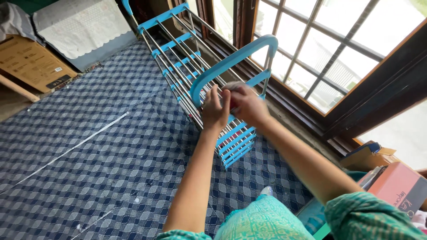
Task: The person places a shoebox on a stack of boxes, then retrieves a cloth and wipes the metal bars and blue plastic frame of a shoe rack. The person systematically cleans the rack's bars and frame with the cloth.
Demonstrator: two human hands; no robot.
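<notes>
head view | you are pinching a small grey-and-red cloth (232,89) with both hands over the blue drying rack (231,58); right hand (249,104) is gripping it, left hand (215,109) closing beside it | rack's rails are running away from you toward the window (320,49)

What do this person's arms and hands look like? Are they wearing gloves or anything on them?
No gloves: the left hand and right hand are bare, with no rings, watch or bracelets that show. The forearms are bare too. Short sleeves of green fabric with a fine lighter pattern cover the upper arms, matching the garment below.
</notes>
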